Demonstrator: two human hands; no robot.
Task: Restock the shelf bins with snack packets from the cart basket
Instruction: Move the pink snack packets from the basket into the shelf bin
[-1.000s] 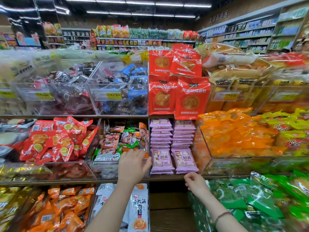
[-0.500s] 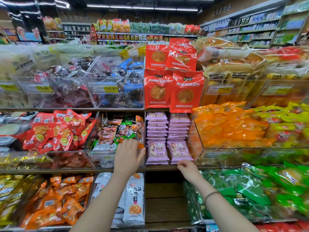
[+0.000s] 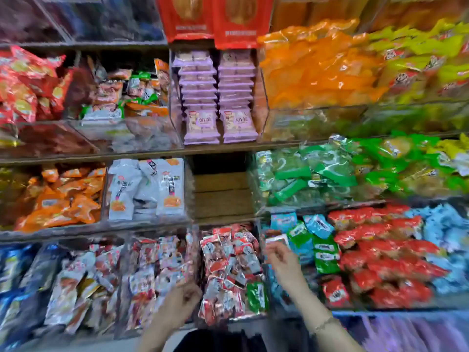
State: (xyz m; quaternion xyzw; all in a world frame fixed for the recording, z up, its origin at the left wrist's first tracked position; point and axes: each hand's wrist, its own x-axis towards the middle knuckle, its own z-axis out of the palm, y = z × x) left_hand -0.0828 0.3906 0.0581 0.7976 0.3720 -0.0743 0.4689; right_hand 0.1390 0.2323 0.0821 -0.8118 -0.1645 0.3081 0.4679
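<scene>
Bright, even light fills the frame, with white glare on the shiny orange packets (image 3: 317,67) at upper right and the green packets (image 3: 317,171) at right centre. Motion blur smears everything, worst at lower left; the left hand (image 3: 182,298) and right hand (image 3: 281,257) lack clear outlines. The purple packets (image 3: 201,123) at centre look sharpest. The shelf edges (image 3: 88,156) bow toward the borders.

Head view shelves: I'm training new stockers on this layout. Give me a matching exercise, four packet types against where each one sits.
Things
1. purple packets
2. grey-white packets
3. green packets
4. pale blue packets

Places
A. lowest shelf, far right
B. two neat stacks under the red bags
C. just right of the empty gap
D. just left of the empty gap

Pairs: 1-B, 2-D, 3-C, 4-A
</scene>
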